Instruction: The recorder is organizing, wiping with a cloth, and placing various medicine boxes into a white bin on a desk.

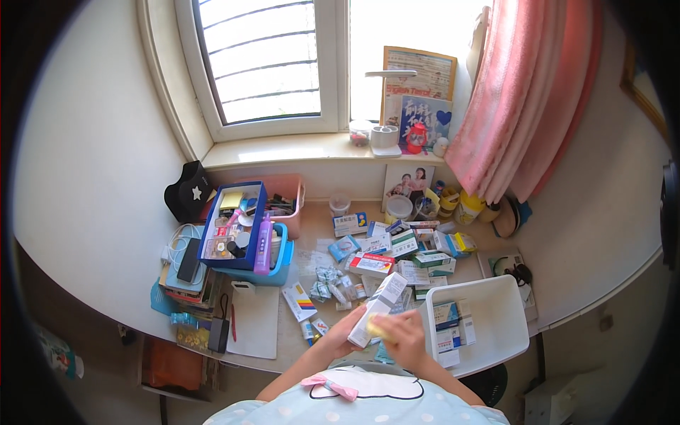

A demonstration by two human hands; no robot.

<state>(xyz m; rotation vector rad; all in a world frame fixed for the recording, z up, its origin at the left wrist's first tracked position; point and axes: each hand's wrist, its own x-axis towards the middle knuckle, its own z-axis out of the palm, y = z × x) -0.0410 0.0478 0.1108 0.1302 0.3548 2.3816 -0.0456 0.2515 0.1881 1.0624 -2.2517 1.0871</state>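
My left hand is closed around the lower end of a long white medicine box, tilted up and to the right. My right hand, slightly blurred, grips a yellow cloth or sponge against the box's side. Just to the right stands a white plastic bin with several medicine boxes along its left side. Beyond my hands lies a heap of medicine cartons, among them a red and white carton and a green and white carton. Small bottles and blister packs lie left of the heap.
On the left, a blue box of small items rests over a turquoise basket, with a purple bottle against it. A notepad lies near the desk's front edge. Jars and a yellow cup line the back, beneath a pink curtain.
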